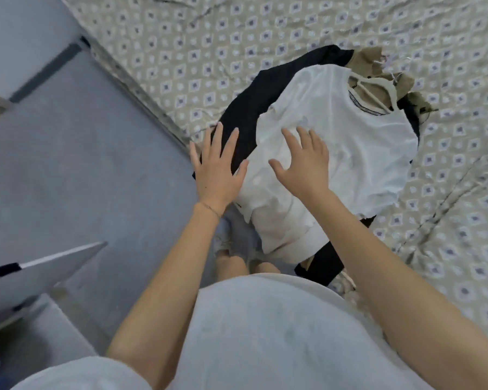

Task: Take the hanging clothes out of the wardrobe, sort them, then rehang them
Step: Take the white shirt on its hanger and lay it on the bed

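Observation:
A pile of clothes lies on the edge of the bed. On top is a white T-shirt (pixel 347 142) on a white hanger (pixel 378 92). Under it lie a black garment (pixel 254 105) and a tan garment (pixel 364 63). The clothes hang partly over the bed's edge toward my legs. My left hand (pixel 217 167) hovers with fingers spread over the black garment's lower left edge. My right hand (pixel 302 161) is spread flat over the lower part of the white T-shirt. Whether either hand touches the cloth I cannot tell. Neither hand holds anything.
The bed (pixel 265 38) with its patterned beige sheet fills the top and right. Grey floor (pixel 82 164) lies to the left. A grey panel edge (pixel 40 266), perhaps a door, juts in at the lower left.

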`<state>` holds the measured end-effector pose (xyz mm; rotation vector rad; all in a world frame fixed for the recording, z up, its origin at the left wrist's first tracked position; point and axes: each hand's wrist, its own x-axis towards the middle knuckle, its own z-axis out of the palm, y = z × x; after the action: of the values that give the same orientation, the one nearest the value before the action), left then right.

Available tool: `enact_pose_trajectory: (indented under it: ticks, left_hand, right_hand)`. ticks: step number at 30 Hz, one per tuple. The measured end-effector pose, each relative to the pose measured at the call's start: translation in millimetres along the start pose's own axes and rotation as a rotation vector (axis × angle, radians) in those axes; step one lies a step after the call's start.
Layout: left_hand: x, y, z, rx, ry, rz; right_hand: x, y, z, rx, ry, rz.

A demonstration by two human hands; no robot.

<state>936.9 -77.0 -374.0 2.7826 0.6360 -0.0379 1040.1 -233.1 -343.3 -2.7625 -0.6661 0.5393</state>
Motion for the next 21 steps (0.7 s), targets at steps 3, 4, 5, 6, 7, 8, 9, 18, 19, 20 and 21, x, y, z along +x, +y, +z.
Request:
enact_pose_trajectory:
  ticks: [3,4,5,6,7,8,9,18,19,20,21]
  left_hand:
    - [-45,-46,-9,0.015,0.045,-0.138]
    - [-59,-60,-13,0.01,0.063,-0.187]
    - [-74,-74,-16,0.002,0.079,-0.236]
    - [-89,-88,-20,-0.004,0.098,-0.285]
    - [-105,-101,-23,-0.008,0.118,-0.334]
    - [-121,-115,-26,-0.014,0.139,-0.385]
    - [-139,-128,-29,-0.024,0.158,-0.44]
    - [-319,-215,-48,-0.056,0.267,-0.831]
    - [-337,-223,-52,-0.06,0.281,-0.86]
    - [-349,-226,-55,-0.059,0.293,-0.875]
    - [-365,-233,-59,-0.056,0.313,-0.901]
  right_hand:
    - [-15,-43,14,-0.052,-0.015,-0.17]
    - [-20,-59,19,-0.059,-0.024,-0.225]
    - [-25,-74,24,-0.058,-0.035,-0.279]
    - [-30,-91,30,-0.056,-0.047,-0.332]
    - [-35,-108,35,-0.059,-0.061,-0.383]
    - [-41,-124,41,-0.065,-0.078,-0.433]
    - [-48,-141,48,-0.073,-0.095,-0.483]
    - [-151,-286,111,-0.251,-0.276,-0.824]
    - [-166,-301,119,-0.265,-0.283,-0.863]
    - [-177,-309,124,-0.274,-0.289,-0.889]
    - [-192,-321,130,-0.286,-0.301,-0.918]
